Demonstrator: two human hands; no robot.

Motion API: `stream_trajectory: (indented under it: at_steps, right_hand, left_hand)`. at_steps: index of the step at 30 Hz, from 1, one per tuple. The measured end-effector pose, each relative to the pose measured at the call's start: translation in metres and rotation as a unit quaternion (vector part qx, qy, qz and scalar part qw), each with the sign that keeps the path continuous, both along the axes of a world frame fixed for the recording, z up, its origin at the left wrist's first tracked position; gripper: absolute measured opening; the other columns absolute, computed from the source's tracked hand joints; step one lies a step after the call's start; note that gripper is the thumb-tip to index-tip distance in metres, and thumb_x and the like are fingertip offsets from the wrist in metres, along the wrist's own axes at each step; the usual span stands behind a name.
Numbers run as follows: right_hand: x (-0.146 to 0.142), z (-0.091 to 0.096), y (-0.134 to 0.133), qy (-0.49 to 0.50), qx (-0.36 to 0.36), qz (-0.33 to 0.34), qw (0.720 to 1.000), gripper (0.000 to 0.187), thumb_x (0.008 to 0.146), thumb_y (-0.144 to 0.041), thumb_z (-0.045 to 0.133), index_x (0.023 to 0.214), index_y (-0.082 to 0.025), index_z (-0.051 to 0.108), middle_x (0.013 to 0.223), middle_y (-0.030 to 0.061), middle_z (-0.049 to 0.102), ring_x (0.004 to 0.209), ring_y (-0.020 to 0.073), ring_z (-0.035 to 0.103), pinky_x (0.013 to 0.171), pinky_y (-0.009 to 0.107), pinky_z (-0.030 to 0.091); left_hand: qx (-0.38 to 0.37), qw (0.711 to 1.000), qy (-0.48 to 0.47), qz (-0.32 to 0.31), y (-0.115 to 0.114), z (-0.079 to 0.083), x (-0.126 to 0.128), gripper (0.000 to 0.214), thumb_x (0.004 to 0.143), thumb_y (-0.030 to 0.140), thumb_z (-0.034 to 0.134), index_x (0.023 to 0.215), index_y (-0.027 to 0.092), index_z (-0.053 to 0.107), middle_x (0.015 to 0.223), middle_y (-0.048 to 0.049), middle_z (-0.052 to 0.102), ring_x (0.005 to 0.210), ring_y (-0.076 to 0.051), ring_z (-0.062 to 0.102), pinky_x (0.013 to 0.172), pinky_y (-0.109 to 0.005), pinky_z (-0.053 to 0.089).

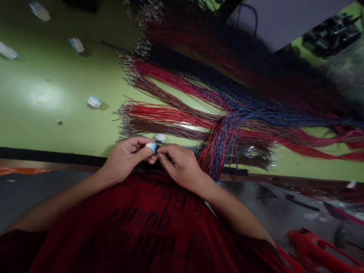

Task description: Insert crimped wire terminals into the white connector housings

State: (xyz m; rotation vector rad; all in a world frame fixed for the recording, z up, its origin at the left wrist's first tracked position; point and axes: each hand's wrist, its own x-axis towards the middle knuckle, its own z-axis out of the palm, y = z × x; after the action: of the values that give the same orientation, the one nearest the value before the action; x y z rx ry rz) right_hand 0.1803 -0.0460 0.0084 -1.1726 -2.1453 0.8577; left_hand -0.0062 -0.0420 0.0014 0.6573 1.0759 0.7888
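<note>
Between the thumb and fingers of my left hand [129,157] is a small white and blue connector housing [151,147]. My right hand [180,163] is closed in a pinch close against the housing's right side; a thin dark wire seems to be at its fingertips, though the fingers hide most of it. A second white connector [160,137] with a grid of holes lies on the table just beyond my hands. Brown wires [176,129] and red wires [170,116] with bare metal terminals at their left ends are spread out beyond that.
Bundles of blue wires [256,117] cross the green table [51,125] toward the right. Several white and blue connectors, one of them a nearer connector [94,101], are scattered at the left. A dark edge strip [57,153] runs along the near side. A red plastic stool [318,250] stands lower right.
</note>
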Motion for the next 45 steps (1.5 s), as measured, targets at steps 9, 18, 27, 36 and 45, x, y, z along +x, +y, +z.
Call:
stream_trajectory:
  at_steps: [9,18,27,36,45]
  right_hand:
    - [0.024,-0.001,0.019,-0.038,0.032,-0.044,0.998,0.015,0.095,-0.018,0.054,0.093,-0.020,0.069,0.089,0.0055,0.075,0.081,0.0173,0.070,0.076,0.029,0.053]
    - [0.055,-0.022,0.062,-0.182,0.256,-0.070,0.947,0.016,0.091,-0.020,0.053,0.080,-0.020,0.064,0.081,0.0088,0.071,0.074,0.0234,0.065,0.069,0.036,0.047]
    - [0.056,-0.025,0.060,-0.228,0.284,-0.061,0.929,0.017,0.090,-0.020,0.053,0.079,-0.020,0.065,0.080,0.0082,0.072,0.074,0.0242,0.066,0.066,0.035,0.044]
    - [0.053,0.023,0.032,0.013,0.005,-0.190,0.982,0.011,0.082,-0.023,0.071,0.093,-0.024,0.070,0.081,0.0032,0.074,0.069,0.0190,0.069,0.065,0.030,0.054]
    - [0.004,0.028,0.035,0.080,-0.102,-0.082,0.988,0.009,0.089,-0.016,0.061,0.085,-0.019,0.069,0.080,0.0016,0.072,0.072,0.0135,0.066,0.067,0.024,0.052]
  left_hand:
    - [-0.021,0.999,-0.037,0.010,0.003,-0.002,0.003,0.027,0.075,0.028,0.081,0.092,0.012,0.068,0.071,-0.0039,0.075,0.062,-0.014,0.071,0.067,-0.027,0.059]
    - [-0.003,0.987,-0.161,-0.011,0.014,-0.012,0.005,0.029,0.074,0.022,0.082,0.095,0.011,0.066,0.067,-0.0037,0.072,0.059,-0.013,0.070,0.066,-0.030,0.059]
    - [-0.017,0.985,-0.170,-0.025,0.012,-0.015,0.006,0.032,0.076,0.021,0.081,0.101,0.009,0.065,0.069,-0.0031,0.072,0.061,-0.012,0.070,0.070,-0.030,0.058]
    - [0.003,0.992,-0.122,-0.043,0.012,-0.011,0.004,0.023,0.079,0.013,0.073,0.100,0.010,0.066,0.071,-0.0030,0.072,0.064,-0.013,0.070,0.069,-0.029,0.057]
    - [0.014,0.999,-0.038,-0.003,0.010,-0.001,-0.001,0.028,0.077,0.023,0.078,0.099,0.012,0.067,0.072,-0.0024,0.074,0.065,-0.014,0.070,0.069,-0.027,0.057]
